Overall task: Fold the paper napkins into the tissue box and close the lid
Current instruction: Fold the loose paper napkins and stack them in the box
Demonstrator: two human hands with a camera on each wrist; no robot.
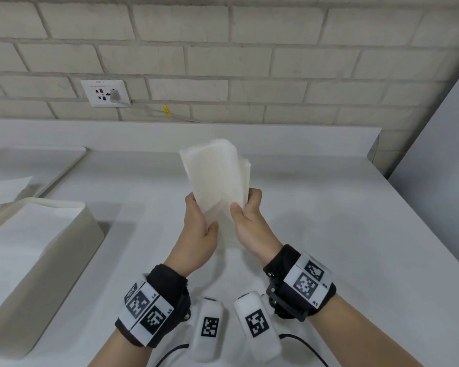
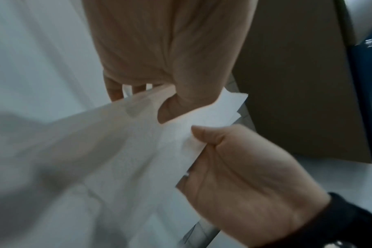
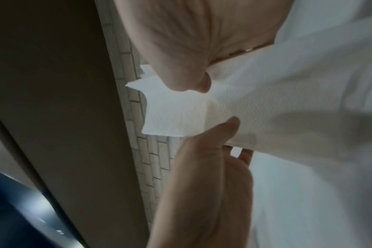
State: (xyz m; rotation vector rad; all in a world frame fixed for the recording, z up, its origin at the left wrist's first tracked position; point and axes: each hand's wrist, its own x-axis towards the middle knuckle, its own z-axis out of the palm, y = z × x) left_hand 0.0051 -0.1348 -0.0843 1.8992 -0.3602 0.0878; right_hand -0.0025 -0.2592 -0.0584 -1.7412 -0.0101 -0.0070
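Leftmost, on the white desk, lies the tissue box, a long pale box seen at an angle, its top face white and its side cream. Behind it, at the far left edge, a flat white tray-like piece rests on the desk; whether this is the lid cannot be told. On the brick wall above, a white socket plate carries a plug with a cable running off to the right.

Nearer the middle, the left hand is raised above the desk, its thumb in front and its fingers curled behind the lower left edge of a stack of paper napkins. The stack stands up from the hands, leaning slightly left, with several layered edges showing along its right side. It is held in the air, well apart from the tissue box.

Just to the right, the right hand grasps the same stack, thumb pressed on the front face and fingers wrapped round the right edge. The left wrist view shows both thumbs pinching the textured sheet; the right wrist view shows the same grasp from the other side.

Both wrists wear black bands with black-and-white square markers, and two white marked blocks sit below them near the bottom edge.
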